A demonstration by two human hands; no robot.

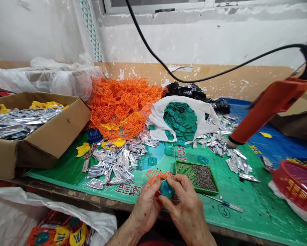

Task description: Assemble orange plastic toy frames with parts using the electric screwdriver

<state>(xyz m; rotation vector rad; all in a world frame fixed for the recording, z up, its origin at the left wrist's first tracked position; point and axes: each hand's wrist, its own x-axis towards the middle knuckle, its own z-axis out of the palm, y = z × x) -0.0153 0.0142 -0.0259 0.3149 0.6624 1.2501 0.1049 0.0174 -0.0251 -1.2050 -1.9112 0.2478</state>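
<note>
Near the table's front edge, my left hand [147, 203] is closed on an orange plastic lattice piece [156, 176]. My right hand [185, 203] pinches a green plastic piece [167, 189] against it, and both hands meet there. Fingers hide part of both pieces. Just beyond my right hand is a green tray [177, 164] with a heap of small screws [203, 176]. A screwdriver [226, 202] lies in front of the tray. Loose green pieces [151, 161] and a pile of shiny metal plates [117, 162] lie beyond my hands.
An orange power screwdriver [267, 109] hangs at right on a black cable [194, 80]. Behind are an orange lattice heap [125, 102] and a white bag [156, 118] of green pieces. A cardboard box [54, 131] stands left, a red basket [295, 182] right.
</note>
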